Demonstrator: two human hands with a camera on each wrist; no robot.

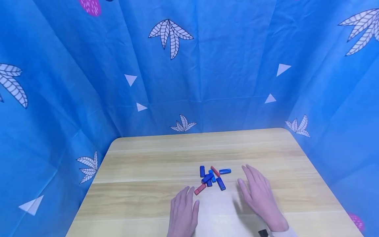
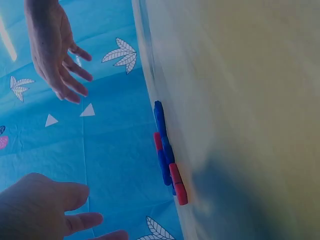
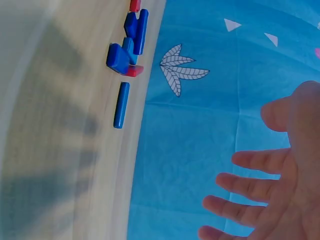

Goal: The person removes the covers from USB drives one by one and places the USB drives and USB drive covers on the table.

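Observation:
A loose cluster of small oblong pieces, blue and red, lies on the wooden table (image 1: 142, 164); they look like USB sticks, but I cannot be sure. One blue piece (image 1: 207, 178) rests across others. Closest to my left hand (image 1: 183, 212) is a red piece (image 1: 200, 189), just past its fingertips. To the right of the cluster, my right hand (image 1: 262, 197) hovers with fingers extended and thumb apart, nearest a blue piece (image 1: 225, 171) at the far right. Neither hand holds anything. The right wrist view shows the spread fingers (image 3: 250, 187) apart from the pieces.
A blue curtain (image 1: 231, 65) with white leaf and triangle prints surrounds the back and sides of the table. A second red piece (image 1: 215, 171) lies at the back of the cluster. Bare wood surrounds the pieces.

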